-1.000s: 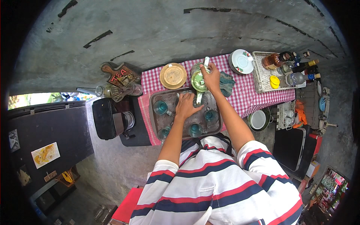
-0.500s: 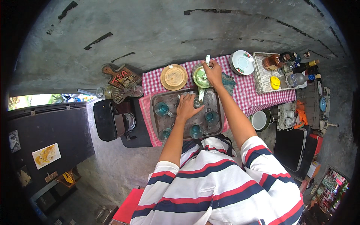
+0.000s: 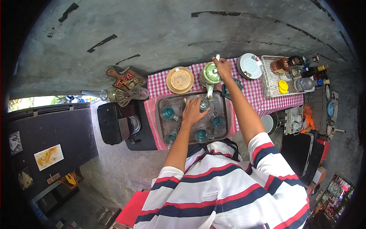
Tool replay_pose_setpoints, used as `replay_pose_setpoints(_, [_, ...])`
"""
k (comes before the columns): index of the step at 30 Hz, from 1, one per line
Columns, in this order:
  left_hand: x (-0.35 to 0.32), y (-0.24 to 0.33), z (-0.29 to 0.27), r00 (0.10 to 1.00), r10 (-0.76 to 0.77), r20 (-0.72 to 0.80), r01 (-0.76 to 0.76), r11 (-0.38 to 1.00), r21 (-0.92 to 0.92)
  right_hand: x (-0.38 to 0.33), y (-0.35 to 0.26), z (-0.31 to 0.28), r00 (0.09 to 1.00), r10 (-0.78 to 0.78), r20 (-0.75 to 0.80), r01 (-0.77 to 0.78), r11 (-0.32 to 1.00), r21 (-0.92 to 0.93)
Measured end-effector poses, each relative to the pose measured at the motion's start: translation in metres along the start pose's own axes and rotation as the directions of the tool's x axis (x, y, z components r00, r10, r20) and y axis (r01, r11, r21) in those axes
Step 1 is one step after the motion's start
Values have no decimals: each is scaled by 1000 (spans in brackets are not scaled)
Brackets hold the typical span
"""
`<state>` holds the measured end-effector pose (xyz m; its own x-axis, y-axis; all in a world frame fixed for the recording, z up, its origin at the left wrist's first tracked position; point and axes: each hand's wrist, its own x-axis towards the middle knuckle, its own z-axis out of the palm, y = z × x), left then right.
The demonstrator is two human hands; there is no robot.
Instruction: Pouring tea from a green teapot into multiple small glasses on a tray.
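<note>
My right hand (image 3: 223, 70) is closed around the handle of a green and white teapot (image 3: 211, 73), above the back edge of a dark tray (image 3: 183, 131). The teapot's spout points toward me, its tip just behind a clear glass mug (image 3: 205, 104). My left hand (image 3: 193, 110) is curled against this mug on the tray, its thumb along the near side; its palm hides part of the grip. Several blue-tinted glass mugs (image 3: 167, 112) stand around my left hand on the tray. Beside my right wrist lies a dark green cloth (image 3: 237, 84).
Behind the tray is a round wooden plate stack (image 3: 180, 80). White plates (image 3: 250, 65) and a white wicker basket of bottles (image 3: 270, 81) stand right on the checkered tablecloth (image 3: 263, 105). At left are a black appliance (image 3: 109, 124), jars with utensils (image 3: 127, 96) and a wooden board (image 3: 126, 78).
The teapot has moved slightly back, away from the mug, and its spout has drawn back from over it. My left hand stays at the same mug.
</note>
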<state>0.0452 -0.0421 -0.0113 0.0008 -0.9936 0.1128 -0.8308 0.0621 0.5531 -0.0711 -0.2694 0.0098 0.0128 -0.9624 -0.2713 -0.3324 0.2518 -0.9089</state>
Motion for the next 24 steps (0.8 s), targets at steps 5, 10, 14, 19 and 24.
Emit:
replay_pose_setpoints(5, [1, 1, 0, 999, -23, 44, 25, 999, -45, 9, -3, -3, 999, 48, -3, -48, 994, -99])
replay_pose_setpoints(10, [0, -3, 1, 999, -10, 32, 11, 1000, -23, 8, -2, 0, 1000, 21, -21, -22, 996, -84])
replay_pose_setpoints(14, [5, 4, -8, 996, -40, 78, 49, 993, -111, 8, -6, -3, 998, 3, -59, -13, 986, -166])
replay_pose_setpoints(19, [4, 2, -8, 998, -44, 52, 50, 991, -125, -1, -25, -5, 988, 27, -150, -75, 941, -331])
replay_pose_setpoints(24, [4, 3, -11, 999, -29, 27, 33, 988, -149, -16, -39, -19, 982, 27, -187, -77, 962, -263])
